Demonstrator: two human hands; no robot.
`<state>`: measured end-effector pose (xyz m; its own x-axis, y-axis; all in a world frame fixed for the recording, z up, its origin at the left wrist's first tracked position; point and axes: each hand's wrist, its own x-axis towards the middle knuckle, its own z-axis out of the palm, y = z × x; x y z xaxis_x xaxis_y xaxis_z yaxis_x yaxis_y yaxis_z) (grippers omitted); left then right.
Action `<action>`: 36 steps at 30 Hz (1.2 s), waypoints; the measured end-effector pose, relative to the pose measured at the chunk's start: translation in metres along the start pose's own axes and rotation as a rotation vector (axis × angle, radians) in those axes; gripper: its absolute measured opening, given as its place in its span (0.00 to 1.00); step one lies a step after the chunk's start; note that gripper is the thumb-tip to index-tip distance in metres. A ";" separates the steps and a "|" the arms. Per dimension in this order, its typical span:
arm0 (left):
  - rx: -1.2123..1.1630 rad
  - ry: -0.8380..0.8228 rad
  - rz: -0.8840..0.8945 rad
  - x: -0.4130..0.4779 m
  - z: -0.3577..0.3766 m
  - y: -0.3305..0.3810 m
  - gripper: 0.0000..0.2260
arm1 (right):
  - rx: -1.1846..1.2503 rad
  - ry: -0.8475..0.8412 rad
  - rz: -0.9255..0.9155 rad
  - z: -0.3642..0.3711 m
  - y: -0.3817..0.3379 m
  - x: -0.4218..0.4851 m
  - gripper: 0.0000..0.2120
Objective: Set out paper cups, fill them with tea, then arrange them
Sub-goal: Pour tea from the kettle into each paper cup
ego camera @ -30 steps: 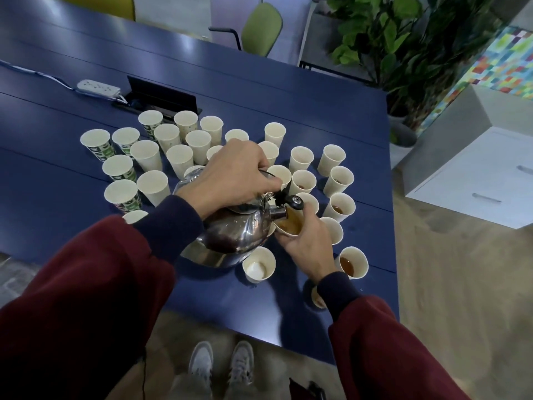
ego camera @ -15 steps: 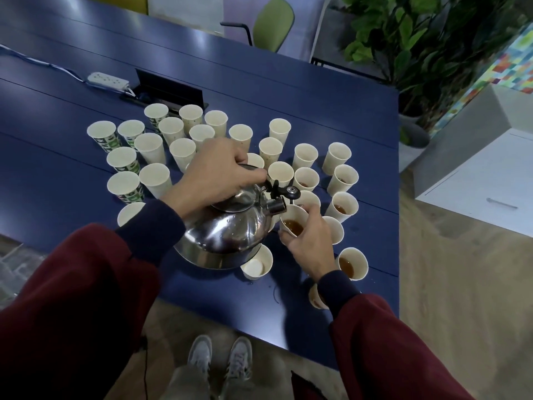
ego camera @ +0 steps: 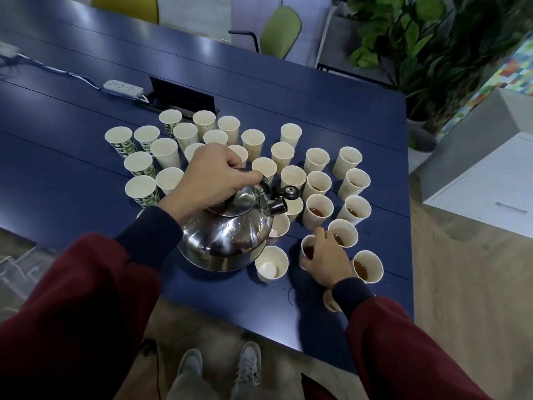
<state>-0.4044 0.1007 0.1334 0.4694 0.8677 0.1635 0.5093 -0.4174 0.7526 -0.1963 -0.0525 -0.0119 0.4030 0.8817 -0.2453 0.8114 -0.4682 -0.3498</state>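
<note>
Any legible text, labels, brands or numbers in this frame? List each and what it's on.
None legible.
green-printed cups: pattern only, any lettering too blurred to read.
power strip: no readable marking.
kettle: no brand visible.

I count one steel kettle (ego camera: pixel 227 235) and about thirty-two paper cups (ego camera: pixel 291 131) on the one blue table (ego camera: pixel 288 90) — a few are half hidden behind my sleeves (ego camera: pixel 86 284), so the tally is not exact — and at least six of them show brown tea (ego camera: pixel 317 211). Farther off there are one white power strip (ego camera: pixel 122 86), two green chairs (ego camera: pixel 281 31) and one potted plant (ego camera: pixel 403 53).
</note>
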 end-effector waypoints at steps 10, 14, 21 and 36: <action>-0.023 -0.074 0.052 -0.008 -0.022 -0.013 0.26 | 0.074 0.312 -0.108 0.022 -0.050 -0.048 0.30; -0.005 -0.116 0.098 -0.010 -0.031 -0.018 0.26 | 0.160 0.143 0.037 0.046 -0.068 -0.057 0.47; 0.028 -0.244 0.110 -0.017 -0.041 -0.038 0.27 | 0.377 0.206 0.115 0.070 -0.080 -0.054 0.28; 0.214 -0.355 0.188 -0.029 -0.040 -0.050 0.27 | 0.534 0.346 -0.062 0.071 -0.125 -0.063 0.30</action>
<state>-0.4724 0.1075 0.1163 0.7674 0.6405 0.0276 0.5115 -0.6377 0.5759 -0.3537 -0.0540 -0.0170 0.5480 0.8340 0.0647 0.5509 -0.3016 -0.7781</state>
